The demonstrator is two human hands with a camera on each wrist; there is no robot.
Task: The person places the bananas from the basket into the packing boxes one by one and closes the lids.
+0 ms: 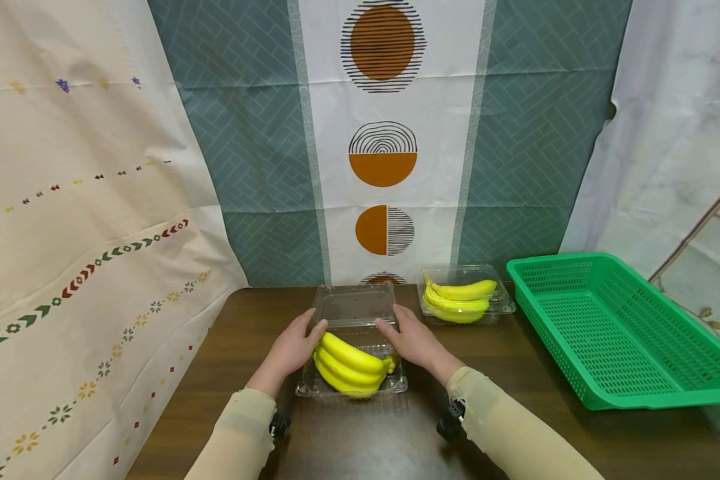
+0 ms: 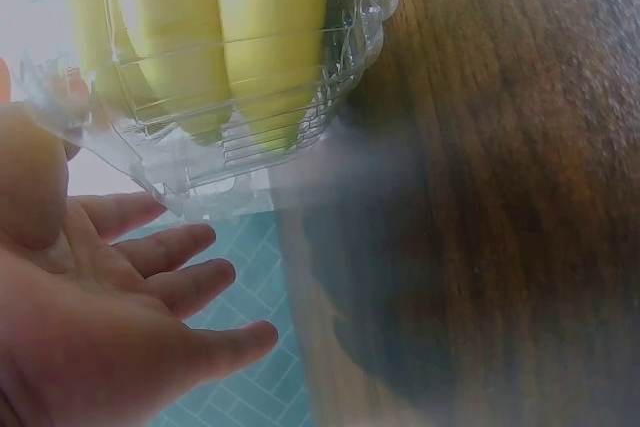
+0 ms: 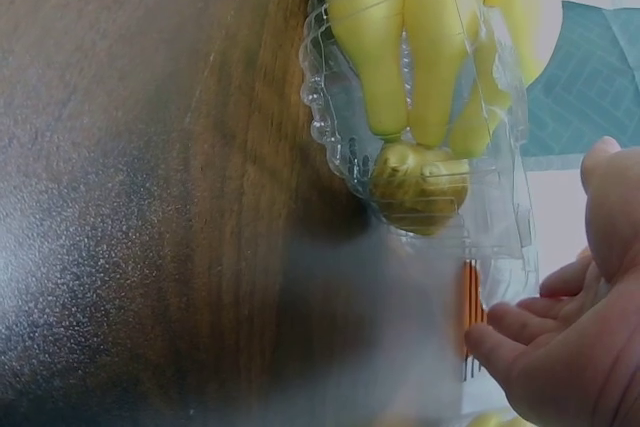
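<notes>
A bunch of yellow bananas [image 1: 351, 370] lies in a clear plastic clamshell box [image 1: 312, 388] on the table, stem to the right. The box's lid [image 1: 356, 305] is raised and tipped back behind the fruit. At the lid's left side is my left hand [image 1: 297, 347], its fingers [image 2: 180, 247] extended and the thumb close to the plastic. Opposite it, my right hand [image 1: 420, 340] is beside the lid's right edge, fingers [image 3: 515, 322] mostly straight. Whether each fingertip touches the lid is hard to tell.
Farther back on the right, a second clear box [image 1: 504, 303] with bananas [image 1: 459, 303] stands near the curtain [image 1: 516, 167]. A green plastic basket [image 1: 594, 393] takes up the table's right side. The brown wooden table [image 1: 240, 373] meets a patterned cloth [image 1: 156, 320] on the left.
</notes>
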